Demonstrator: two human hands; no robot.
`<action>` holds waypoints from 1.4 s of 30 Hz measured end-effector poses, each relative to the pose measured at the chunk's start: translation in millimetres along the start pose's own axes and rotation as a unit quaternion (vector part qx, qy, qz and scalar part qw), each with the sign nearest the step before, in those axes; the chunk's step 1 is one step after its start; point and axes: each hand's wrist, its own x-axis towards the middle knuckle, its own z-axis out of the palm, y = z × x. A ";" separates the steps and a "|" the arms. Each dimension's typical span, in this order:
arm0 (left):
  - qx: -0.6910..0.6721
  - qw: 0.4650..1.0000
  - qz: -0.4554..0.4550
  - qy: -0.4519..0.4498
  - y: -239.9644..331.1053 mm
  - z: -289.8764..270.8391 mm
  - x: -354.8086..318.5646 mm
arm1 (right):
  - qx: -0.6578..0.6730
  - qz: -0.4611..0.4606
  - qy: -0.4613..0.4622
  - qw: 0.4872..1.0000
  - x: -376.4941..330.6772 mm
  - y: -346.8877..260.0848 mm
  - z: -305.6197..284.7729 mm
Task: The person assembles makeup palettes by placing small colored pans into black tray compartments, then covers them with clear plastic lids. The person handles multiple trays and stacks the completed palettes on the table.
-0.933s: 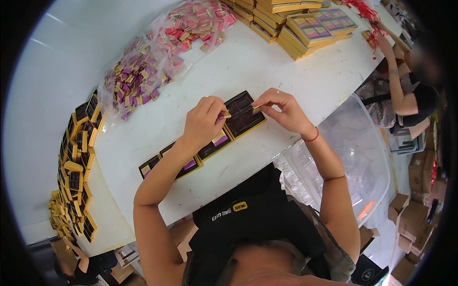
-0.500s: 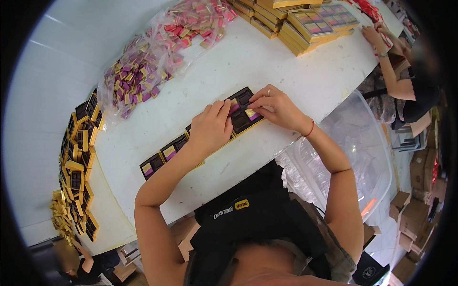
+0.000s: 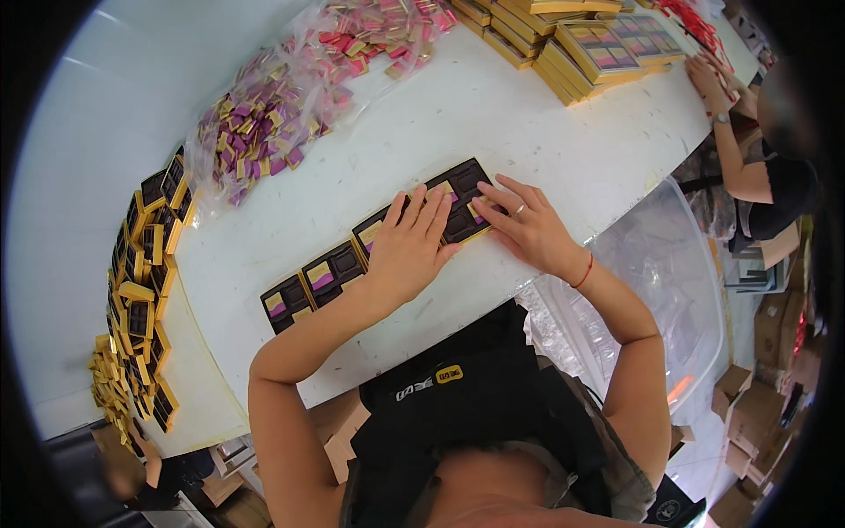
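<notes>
A slanting row of gold boxes with black compartment trays (image 3: 466, 173) lies on the table before me. Some compartments hold small purple-and-gold wrapped pieces (image 3: 321, 275), which look like wrapped chocolates. My left hand (image 3: 409, 246) lies flat across the middle of the row, fingers stretched out, hiding part of the trays. Its fingertips reach the box at the right end. My right hand (image 3: 534, 231), fingers spread, rests at that same box's right edge, with fingertips on a purple-and-gold piece (image 3: 483, 208). Neither hand is closed around anything.
Clear bags of purple pieces (image 3: 255, 132) and pink pieces (image 3: 387, 35) lie at the back left. Gold boxes with black trays (image 3: 141, 317) pile along the left edge. Filled boxes (image 3: 598, 48) are stacked at the back right. A clear plastic bin (image 3: 656, 290) stands right; a co-worker's hand (image 3: 707, 84) is beyond.
Both my hands have gone from bent, pinching fingers to stretched, flatter ones over the right-hand box. My left hand has shifted slightly right, uncovering more of the row's left part.
</notes>
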 end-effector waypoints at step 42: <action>-0.152 0.944 -0.275 0.101 -256.7 66.3 169.6 | 0.073 0.163 -0.007 0.984 288.8 162.7 132.3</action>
